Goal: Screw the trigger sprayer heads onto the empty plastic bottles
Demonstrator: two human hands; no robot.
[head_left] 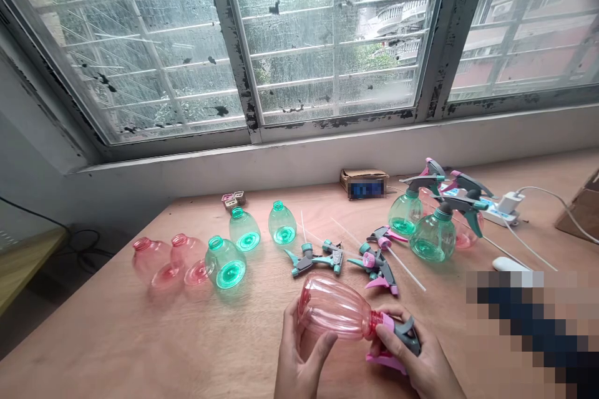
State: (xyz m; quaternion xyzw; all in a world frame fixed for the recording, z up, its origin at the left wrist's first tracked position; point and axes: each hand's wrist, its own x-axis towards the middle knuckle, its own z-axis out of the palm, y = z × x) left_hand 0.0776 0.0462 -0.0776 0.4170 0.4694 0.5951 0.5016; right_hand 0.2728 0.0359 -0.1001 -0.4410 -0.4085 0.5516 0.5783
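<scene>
A clear pink spray bottle (334, 308) lies sideways in the air over the near part of the table, its base toward the left. My left hand (299, 349) is wrapped round the base end, thumb in front. On the neck sits a pink and grey spray head (406, 333), and my right hand (412, 349) grips it at the pink collar. Whether the collar is fully screwed on I cannot tell. Just beyond the bottle lie several loose spray heads, some teal and grey (316, 259), others pink and grey (381, 271), with thin white tubes.
Open pink bottles (152, 262) and green bottles (226, 265) stand at the left. Back right are several bottles with spray heads fitted (433, 240), beside a power strip (500, 211) with cables. A small cardboard box (364, 184) stands by the window wall; a white mouse (512, 264) lies right.
</scene>
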